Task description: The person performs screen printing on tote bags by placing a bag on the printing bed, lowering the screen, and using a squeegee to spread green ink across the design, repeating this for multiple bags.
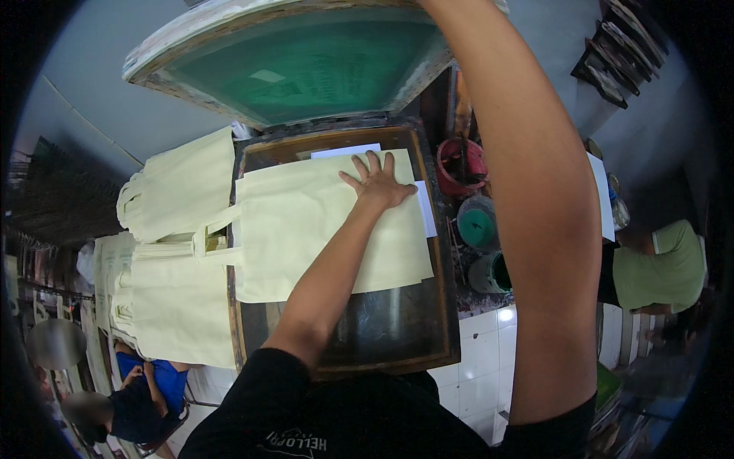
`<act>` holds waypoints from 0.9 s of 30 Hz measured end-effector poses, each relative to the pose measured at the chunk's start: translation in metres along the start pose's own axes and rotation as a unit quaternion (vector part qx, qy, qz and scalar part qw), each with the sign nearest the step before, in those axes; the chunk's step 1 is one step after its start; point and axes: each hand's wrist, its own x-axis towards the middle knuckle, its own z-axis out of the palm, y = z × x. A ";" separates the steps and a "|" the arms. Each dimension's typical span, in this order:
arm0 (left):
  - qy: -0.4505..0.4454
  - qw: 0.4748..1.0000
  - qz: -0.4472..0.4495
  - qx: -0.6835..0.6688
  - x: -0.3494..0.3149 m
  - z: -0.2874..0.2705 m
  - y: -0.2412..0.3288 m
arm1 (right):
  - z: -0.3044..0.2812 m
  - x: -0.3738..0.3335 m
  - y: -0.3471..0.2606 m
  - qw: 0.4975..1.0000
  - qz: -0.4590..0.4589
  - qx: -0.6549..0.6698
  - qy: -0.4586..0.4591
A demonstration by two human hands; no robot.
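A pale cream tote bag (294,229) lies flat on the dark, wood-edged board (390,329), its handles trailing off to the left. My left hand (378,186) presses flat on the bag's upper right corner, fingers spread. White sheets (425,210) poke out from under the bag at its top and right edges. Above the far side of the board, a printing screen (306,73) with green mesh is tilted up. My right arm (535,199) stretches up to the screen's right end; the hand itself lies beyond the upper edge of the view.
Stacked cream tote bags (180,298) sit left of the board, with another pile (187,183) behind. To the right stand a red bucket (459,164) and tubs of green ink (475,227). One person (134,402) sits at lower left; another (661,268) is at far right.
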 end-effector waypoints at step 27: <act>-0.015 0.689 -0.006 -0.724 -0.286 0.100 -0.180 | 0.153 -0.323 -0.030 0.982 -0.018 0.083 -0.171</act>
